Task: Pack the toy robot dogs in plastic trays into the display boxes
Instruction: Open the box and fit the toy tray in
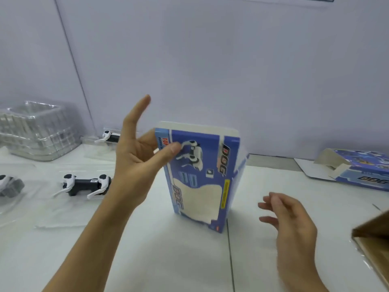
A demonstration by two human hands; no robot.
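Two toy dogs (85, 185) in trays left, flat box (362, 169) right, left hand (136, 152) pinching upright display box (200, 175), right hand (290, 218) loose, empty.

glossy cardboard display box (202, 175), clear plastic trays (35, 131)

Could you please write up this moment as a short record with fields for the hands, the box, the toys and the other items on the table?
left hand: thumb and a finger pinch the upright box, other fingers straight
right hand: beside the box, relaxed, holds nothing
upright box: blue, stands on end on the table
toy dog: in a clear tray, left
second box: flat, far right, flap open
tray stack: far left
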